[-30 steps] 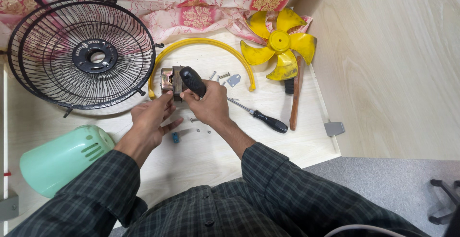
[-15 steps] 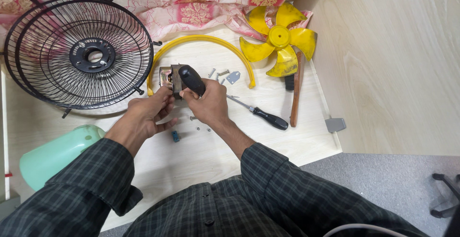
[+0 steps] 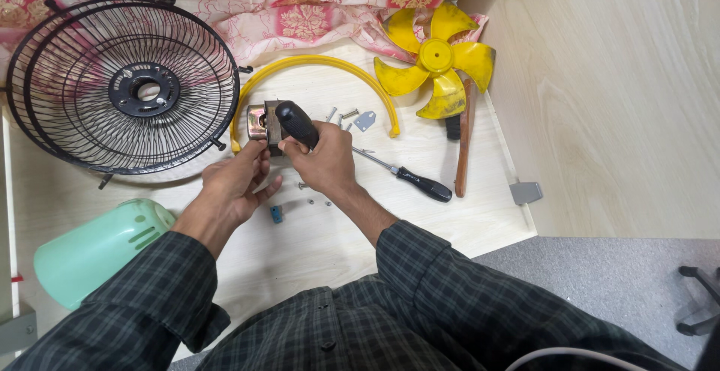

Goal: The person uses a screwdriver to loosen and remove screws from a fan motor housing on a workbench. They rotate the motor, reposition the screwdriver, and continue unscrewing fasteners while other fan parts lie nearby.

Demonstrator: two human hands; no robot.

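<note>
Centrally, a small fan motor [image 3: 262, 125] is steadied above the table [image 3: 420, 221] by the left hand [image 3: 238, 180], while a black-handled screwdriver [image 3: 296, 123], clenched in the right hand [image 3: 322, 162], is angled leftward into it.

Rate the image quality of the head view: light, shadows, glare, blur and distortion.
Head view: even, soft indoor light with no harsh glare; faint shadows lie under the black fan guard and the screwdriver on the table. The left hand and right hand on the fan motor are sharp, no motion blur. Mild wide-angle stretch shows at the edges, where the sleeves loom large.
</note>
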